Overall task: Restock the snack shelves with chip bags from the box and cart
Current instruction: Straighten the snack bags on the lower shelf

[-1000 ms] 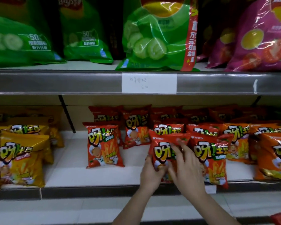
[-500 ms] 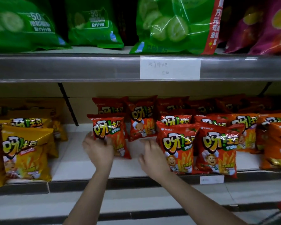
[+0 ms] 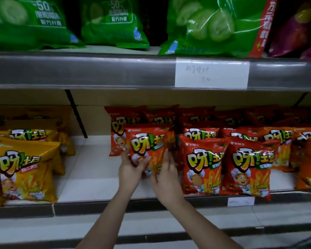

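A red chip bag stands upright on the white middle shelf, just left of a row of like red bags. My left hand grips its lower left edge, thumb across the front. My right hand touches the bag's lower right side with fingers nearly straight. Another red bag stands right behind it. Neither a box nor a cart is in view.
Yellow chip bags fill the shelf's left end, orange ones the right end. Green bags sit on the upper shelf above a grey rail with a white paper label. A slanted black bracket stands behind the bare patch of shelf.
Both hands left the front red bag on the right, went to the lone bag on the left, and that bag now stands further right, close to the row.
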Demonstrator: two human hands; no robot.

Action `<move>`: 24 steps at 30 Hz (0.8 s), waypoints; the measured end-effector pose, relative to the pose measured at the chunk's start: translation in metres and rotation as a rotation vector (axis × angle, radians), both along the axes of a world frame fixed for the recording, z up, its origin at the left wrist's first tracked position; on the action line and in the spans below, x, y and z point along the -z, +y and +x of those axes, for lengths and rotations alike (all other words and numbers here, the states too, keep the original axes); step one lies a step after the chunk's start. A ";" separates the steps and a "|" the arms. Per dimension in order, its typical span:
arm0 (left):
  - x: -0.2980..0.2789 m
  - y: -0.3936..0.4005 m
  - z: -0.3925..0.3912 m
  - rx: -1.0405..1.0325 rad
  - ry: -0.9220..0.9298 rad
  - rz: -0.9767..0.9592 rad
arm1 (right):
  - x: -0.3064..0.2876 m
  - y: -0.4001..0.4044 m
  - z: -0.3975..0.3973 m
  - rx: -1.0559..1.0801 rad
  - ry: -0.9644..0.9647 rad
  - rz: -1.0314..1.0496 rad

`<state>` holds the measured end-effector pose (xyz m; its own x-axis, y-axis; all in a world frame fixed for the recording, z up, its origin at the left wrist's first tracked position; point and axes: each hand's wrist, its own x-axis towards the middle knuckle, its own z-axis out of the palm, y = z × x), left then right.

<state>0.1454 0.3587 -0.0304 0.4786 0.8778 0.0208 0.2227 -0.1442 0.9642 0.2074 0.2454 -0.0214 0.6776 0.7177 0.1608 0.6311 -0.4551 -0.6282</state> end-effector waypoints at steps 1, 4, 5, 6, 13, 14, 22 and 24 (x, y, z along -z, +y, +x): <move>0.000 -0.003 0.011 0.011 -0.007 -0.004 | 0.000 -0.003 0.002 0.021 -0.052 0.016; 0.007 -0.012 0.036 0.086 0.045 -0.010 | 0.006 -0.005 0.008 -0.035 -0.186 0.018; 0.005 -0.015 0.042 0.097 0.082 -0.017 | 0.008 -0.005 0.013 -0.067 -0.204 -0.006; 0.005 -0.017 0.047 0.088 0.110 -0.023 | 0.010 -0.005 0.018 -0.092 -0.201 -0.034; -0.010 0.006 0.044 0.363 0.086 -0.132 | 0.017 -0.006 0.040 -0.171 -0.159 -0.113; -0.012 0.020 0.042 0.370 0.146 -0.112 | 0.017 -0.006 0.038 -0.157 -0.159 -0.127; -0.023 0.114 0.030 -0.236 0.401 0.132 | 0.014 -0.025 0.017 -0.142 -0.120 -0.053; -0.023 0.120 0.031 -0.089 0.288 0.028 | 0.021 -0.034 0.015 -0.138 -0.118 -0.061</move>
